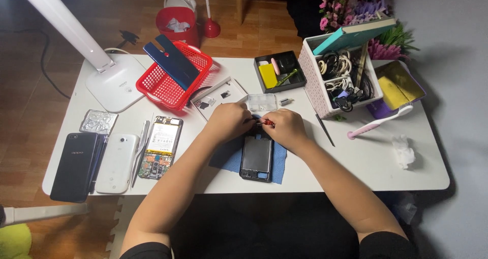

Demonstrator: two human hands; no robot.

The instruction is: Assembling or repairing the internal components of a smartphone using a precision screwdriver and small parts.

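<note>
Blue cloth point(229, 160) under opened phone point(256, 157) | hands together at its top: left hand point(229, 121), right hand point(284, 127) pinching red screwdriver point(266, 122) | parts box point(262, 102) beyond

A white counter point(366, 162) stands on a wooden floor. At its left end lie a black phone point(73, 166) and a white phone point(117, 162) side by side, with a foil pack point(98, 121) just above them and an opened phone body point(161, 147) to their right. A white lamp base point(114, 81) and a red basket point(173, 78) sit at the back left. In the middle, a blue cloth point(229, 157) carries a phone frame point(256, 158). Behind it rest a clear plastic case point(262, 102) and a black tray point(279, 71). To the right stand a white organizer box point(317, 84), a pink toothbrush point(381, 121) and a crumpled tissue point(405, 151).
</note>
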